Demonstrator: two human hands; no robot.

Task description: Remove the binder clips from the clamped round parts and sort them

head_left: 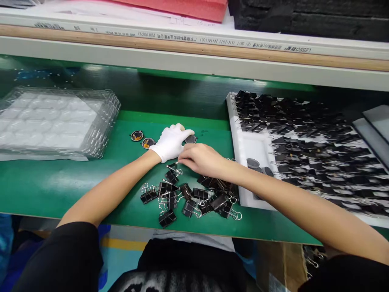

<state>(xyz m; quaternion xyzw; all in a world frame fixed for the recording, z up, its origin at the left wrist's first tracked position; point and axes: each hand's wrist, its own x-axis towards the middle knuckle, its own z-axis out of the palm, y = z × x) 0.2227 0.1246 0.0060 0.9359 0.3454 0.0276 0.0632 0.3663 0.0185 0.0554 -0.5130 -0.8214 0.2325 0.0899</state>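
Note:
My left hand (171, 142) wears a white glove and rests curled on the green mat (60, 182), its fingertips against a small dark round disc (190, 139). My bare right hand (201, 159) lies palm down beside it, fingers drawn together over a black binder clip (172, 166); whether it grips the clip is hidden. A loose pile of black binder clips (191, 198) lies just in front of both hands. Two round parts with orange centres (142, 139) sit left of the glove.
A white tray (244, 146) at right holds rows of clipped black parts (319, 138) and two loose dark discs (253, 163). A stack of clear blister trays (54, 121) stands at left. A shelf (194, 61) overhangs the back.

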